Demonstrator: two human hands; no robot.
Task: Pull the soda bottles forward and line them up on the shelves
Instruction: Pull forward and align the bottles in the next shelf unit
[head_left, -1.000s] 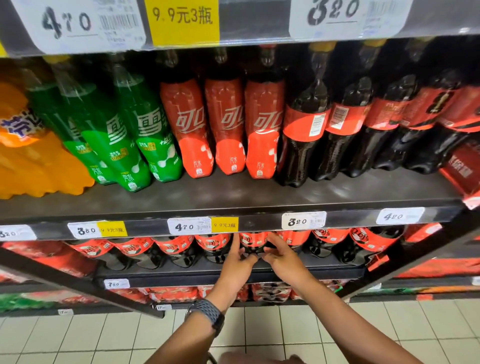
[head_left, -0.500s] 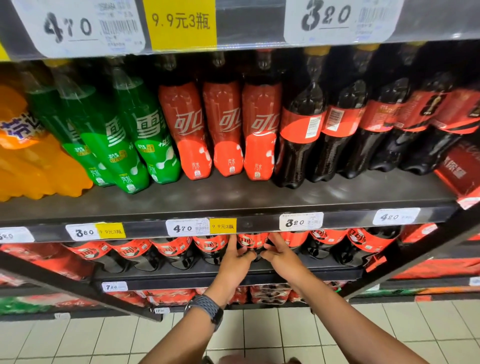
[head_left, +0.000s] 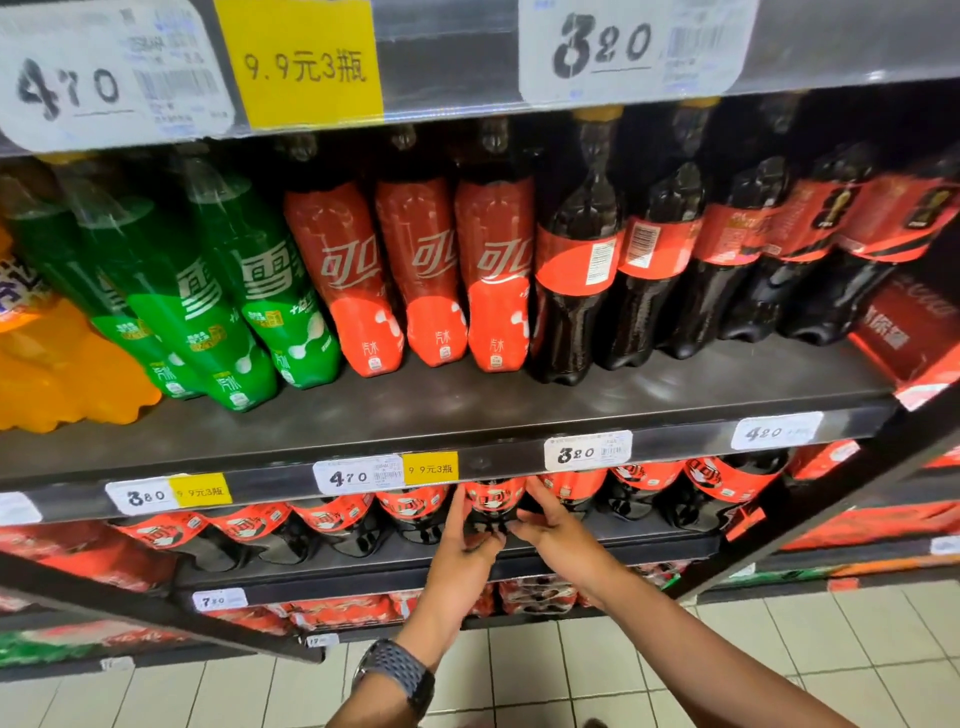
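Observation:
A row of large dark cola bottles with red labels stands on the lower shelf (head_left: 597, 551). My left hand (head_left: 465, 540) and my right hand (head_left: 550, 530) cup one cola bottle (head_left: 492, 501) in the middle of that row, one on each side, fingers reaching up along its body. Its top is hidden behind the shelf edge above. On the middle shelf (head_left: 467, 415) stand green soda bottles (head_left: 208, 291), red-wrapped cola bottles (head_left: 415, 270) and dark cola bottles (head_left: 576, 280), set back from the front edge.
Orange soda bottles (head_left: 47, 358) fill the far left of the middle shelf and a red carton (head_left: 914, 327) its right end. Price tags (head_left: 358, 475) line the shelf edges. A slanted black frame bar (head_left: 831, 504) crosses on the right. White floor tiles (head_left: 545, 670) lie below.
Both hands have slid a little farther up and in around the cola bottle on the lower shelf. The view has shifted slightly.

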